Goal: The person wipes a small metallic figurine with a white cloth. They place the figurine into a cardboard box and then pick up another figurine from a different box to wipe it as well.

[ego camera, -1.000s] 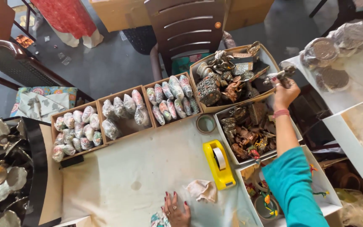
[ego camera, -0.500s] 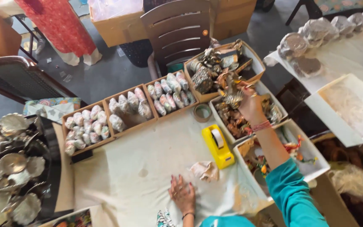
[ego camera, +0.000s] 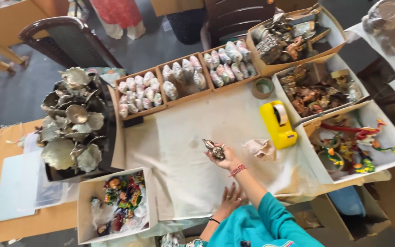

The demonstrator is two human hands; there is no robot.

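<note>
My right hand (ego camera: 225,158) is palm up over the middle of the cloth-covered table (ego camera: 184,137) and holds a small dark metal figurine (ego camera: 214,148). My left hand (ego camera: 231,198) rests flat at the near edge of the cloth, under my right forearm, and holds nothing. Both arms wear teal sleeves. A crumpled beige cloth (ego camera: 259,148) lies just right of my right hand, beside a yellow tape dispenser (ego camera: 277,124).
Cardboard boxes of wrapped bundles (ego camera: 140,88) line the far edge. Boxes of metal figurines (ego camera: 293,39) and a white box of colourful ornaments (ego camera: 353,146) stand right. A black tray of metal leaf dishes (ego camera: 72,126) sits left, a box of colourful items (ego camera: 120,199) near left. A tape roll (ego camera: 263,87) lies on the cloth.
My right hand has come back from the figurine boxes at the far right to the middle of the cloth, carrying the metal figurine. The view has shifted left.
</note>
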